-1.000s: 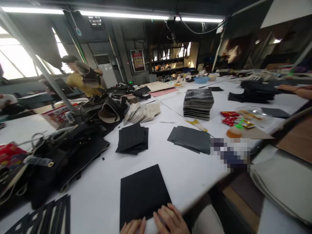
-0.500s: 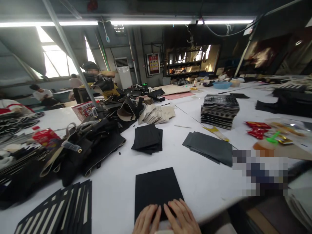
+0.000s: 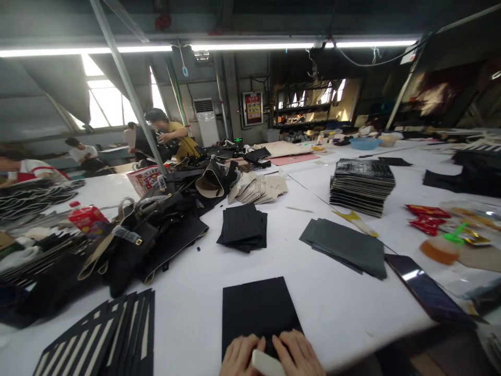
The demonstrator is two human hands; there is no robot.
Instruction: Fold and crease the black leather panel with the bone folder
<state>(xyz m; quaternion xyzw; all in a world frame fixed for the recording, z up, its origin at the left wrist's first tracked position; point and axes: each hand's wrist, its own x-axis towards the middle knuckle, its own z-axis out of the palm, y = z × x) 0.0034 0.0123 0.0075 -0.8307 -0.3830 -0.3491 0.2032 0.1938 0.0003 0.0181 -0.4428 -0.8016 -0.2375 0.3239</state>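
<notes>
A flat black panel (image 3: 258,308) lies on the white table in front of me. At its near edge, my left hand (image 3: 241,356) has its fingers bent over the panel, closed on that edge. Beside it my right hand (image 3: 296,355) grips the same edge with curled fingers, its thumb close to the left thumb. A white object with a rounded end (image 3: 266,361) shows between the two hands; its kind and whether it is held cannot be made out. The panel's nearest border is hidden under the hands.
Beyond the panel lie black pieces (image 3: 242,224) and dark grey sheets (image 3: 344,245). A tall stack of black panels (image 3: 362,185) stands farther back. Striped black pieces (image 3: 97,334) and black bags (image 3: 156,235) are left. A phone (image 3: 426,287) and a bottle (image 3: 440,248) are right.
My fingers have gone from stretched out to more bent at the panel's near edge. More of the white object shows between them. The whole view has shifted slightly.
</notes>
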